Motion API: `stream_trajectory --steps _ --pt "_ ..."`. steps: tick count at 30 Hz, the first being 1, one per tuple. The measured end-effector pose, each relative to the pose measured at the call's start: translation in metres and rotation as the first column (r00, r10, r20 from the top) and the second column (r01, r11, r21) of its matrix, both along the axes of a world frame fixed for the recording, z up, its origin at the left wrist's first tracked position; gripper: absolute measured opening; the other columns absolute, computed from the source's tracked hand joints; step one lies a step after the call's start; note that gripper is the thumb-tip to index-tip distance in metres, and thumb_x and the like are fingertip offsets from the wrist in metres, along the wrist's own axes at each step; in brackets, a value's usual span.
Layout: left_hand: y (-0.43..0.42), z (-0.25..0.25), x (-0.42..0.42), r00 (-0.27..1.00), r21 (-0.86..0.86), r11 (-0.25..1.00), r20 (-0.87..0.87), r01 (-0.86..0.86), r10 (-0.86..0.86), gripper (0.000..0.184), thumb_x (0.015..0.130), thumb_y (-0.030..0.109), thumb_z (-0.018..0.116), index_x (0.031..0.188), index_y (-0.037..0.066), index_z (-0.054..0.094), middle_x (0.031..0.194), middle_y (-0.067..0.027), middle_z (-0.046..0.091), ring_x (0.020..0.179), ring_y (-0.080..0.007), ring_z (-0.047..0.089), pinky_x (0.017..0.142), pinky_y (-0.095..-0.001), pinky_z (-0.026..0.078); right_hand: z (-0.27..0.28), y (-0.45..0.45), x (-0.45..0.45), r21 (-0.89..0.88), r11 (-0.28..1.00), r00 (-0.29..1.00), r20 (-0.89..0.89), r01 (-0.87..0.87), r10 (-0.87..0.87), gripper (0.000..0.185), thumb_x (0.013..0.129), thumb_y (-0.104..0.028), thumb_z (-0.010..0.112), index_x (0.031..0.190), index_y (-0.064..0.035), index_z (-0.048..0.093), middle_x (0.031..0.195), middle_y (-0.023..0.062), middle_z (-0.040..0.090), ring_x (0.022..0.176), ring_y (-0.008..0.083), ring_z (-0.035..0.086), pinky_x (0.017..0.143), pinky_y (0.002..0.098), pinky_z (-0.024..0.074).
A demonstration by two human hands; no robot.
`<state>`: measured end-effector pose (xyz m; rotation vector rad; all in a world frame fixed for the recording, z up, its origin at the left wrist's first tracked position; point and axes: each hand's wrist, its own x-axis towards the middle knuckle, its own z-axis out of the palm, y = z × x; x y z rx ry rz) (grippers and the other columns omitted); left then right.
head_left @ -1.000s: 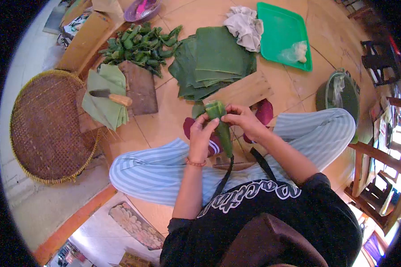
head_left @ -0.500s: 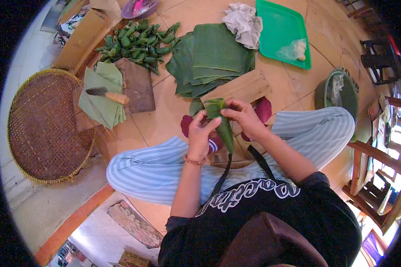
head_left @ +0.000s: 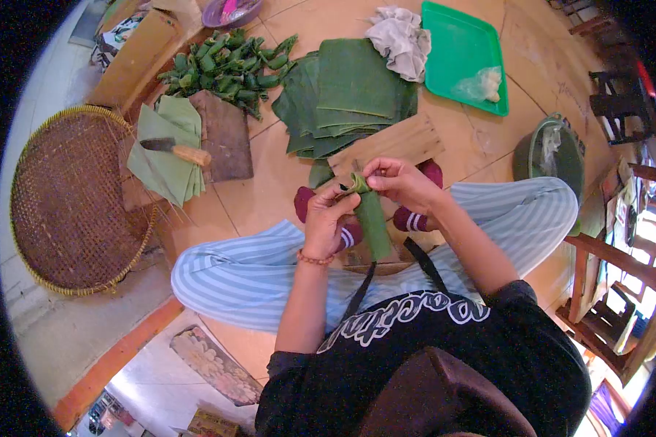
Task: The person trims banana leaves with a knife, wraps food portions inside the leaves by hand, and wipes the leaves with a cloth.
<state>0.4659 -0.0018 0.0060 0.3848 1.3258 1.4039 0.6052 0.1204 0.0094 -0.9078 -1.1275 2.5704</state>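
A green banana leaf piece (head_left: 374, 227), rolled at its upper end with a flat length hanging toward my lap, is between my two hands. My left hand (head_left: 331, 217) grips the rolled end from the left, thumb on top. My right hand (head_left: 399, 182) pinches the roll's upper right edge with fingers and thumb. Just beyond my hands lies a wooden board (head_left: 390, 142). Past it a stack of cut banana leaves (head_left: 353, 80) is spread on the floor. What lies inside the roll is hidden.
Left of the stack are a heap of small folded leaf pieces (head_left: 226, 69), a knife (head_left: 175, 149) on paler leaf sheets (head_left: 169, 175), and a round woven tray (head_left: 80, 204). A green tray (head_left: 465, 51), a crumpled cloth (head_left: 399, 40) and a dark green tub (head_left: 550, 156) are to the right.
The leaf has gone from a pointed cone shape to a rolled upper end with a wider flat tail. My right fingers have shifted slightly along its top edge.
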Motion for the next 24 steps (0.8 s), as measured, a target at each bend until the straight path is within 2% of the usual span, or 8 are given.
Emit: stream_trajectory --steps 1,3,7,10,13,16,22,24 --pt "0.002 0.003 0.001 0.963 -0.061 0.996 0.258 -0.060 0.074 0.009 0.074 0.002 0.065 0.080 0.006 0.061 0.078 0.0009 0.060 0.062 -0.0036 0.054 0.046 -0.0165 0.040 -0.001 0.000 0.001 0.008 1.000 1.000 -0.001 -0.006 0.006 0.016 0.081 -0.013 0.061 0.094 -0.0049 0.061 0.085 -0.0009 0.059 0.080 0.0085 0.053 0.071 0.0235 0.0416" --pt "0.003 0.001 0.004 0.968 -0.006 0.997 0.240 -0.078 0.077 0.010 0.074 0.003 0.065 0.082 0.007 0.061 0.079 0.0010 0.060 0.060 -0.0031 0.054 0.045 -0.0160 0.039 0.002 -0.003 0.000 0.375 0.927 0.999 0.040 -0.027 0.012 0.017 0.080 -0.012 0.062 0.094 -0.0034 0.061 0.083 0.0019 0.060 0.078 0.0113 0.054 0.069 0.0248 0.0424" --pt "0.003 0.004 0.003 0.966 -0.049 0.994 0.237 -0.095 0.104 0.014 0.076 0.004 0.064 0.089 0.007 0.059 0.078 0.0013 0.060 0.063 -0.0042 0.055 0.046 -0.0160 0.041 0.021 -0.009 -0.003 0.903 0.421 0.995 0.097 -0.088 -0.002 0.018 0.078 -0.010 0.061 0.093 -0.0008 0.061 0.081 0.0093 0.060 0.075 0.0191 0.056 0.068 0.0280 0.0441" --pt "0.002 -0.001 0.003 0.994 -0.055 0.998 0.109 -0.024 0.030 0.015 0.077 0.005 0.062 0.091 0.008 0.058 0.080 0.0009 0.059 0.066 -0.0056 0.056 0.047 -0.0167 0.043 0.036 -0.010 -0.002 0.941 0.287 0.983 0.180 -0.179 0.023 0.018 0.076 -0.008 0.061 0.093 -0.0014 0.060 0.082 0.0132 0.058 0.074 0.0250 0.056 0.067 0.0310 0.0448" --pt "-0.001 0.001 0.000 0.959 -0.077 0.997 0.280 -0.029 0.049 0.018 0.079 0.005 0.059 0.097 0.008 0.055 0.089 0.0003 0.058 0.076 -0.0063 0.056 0.049 -0.0175 0.046 0.037 -0.012 -0.003 0.926 0.354 0.987 0.156 -0.132 -0.038 0.017 0.075 -0.006 0.060 0.092 -0.0019 0.058 0.081 0.0126 0.058 0.074 0.0269 0.057 0.065 0.0333 0.0450" --pt "-0.001 -0.002 0.000 0.889 0.032 0.999 0.458 -0.016 -0.001 0.024 0.083 0.009 0.054 0.107 0.008 0.050 0.100 -0.0023 0.056 0.087 -0.0111 0.056 0.063 -0.0256 0.050 0.029 -0.012 -0.002 0.931 0.342 0.985 0.159 -0.127 -0.065 0.017 0.075 -0.005 0.060 0.092 -0.0019 0.057 0.081 0.0130 0.058 0.076 0.0285 0.058 0.065 0.0341 0.0453" --pt "-0.001 -0.008 0.006 0.590 0.106 0.994 0.800 0.031 -0.104 0.030 0.087 0.016 0.047 0.116 0.006 0.045 0.107 -0.0060 0.055 0.096 -0.0203 0.054 0.089 -0.0400 0.041 0.020 -0.019 -0.008 0.955 0.292 0.998 0.057 -0.047 -0.025 0.015 0.074 -0.004 0.060 0.088 -0.0012 0.056 0.081 0.0128 0.057 0.075 0.0295 0.057 0.067 0.0330 0.0457" --pt "-0.002 -0.010 0.005 0.612 0.083 0.996 0.786 0.038 -0.089 0.028 0.087 0.016 0.048 0.112 0.005 0.048 0.104 -0.0061 0.056 0.096 -0.0188 0.055 0.084 -0.0371 0.045 0.020 -0.021 -0.008 0.958 0.285 0.997 0.052 -0.033 -0.057 0.015 0.074 -0.004 0.060 0.088 -0.0020 0.055 0.081 0.0114 0.057 0.076 0.0265 0.058 0.067 0.0319 0.0456"
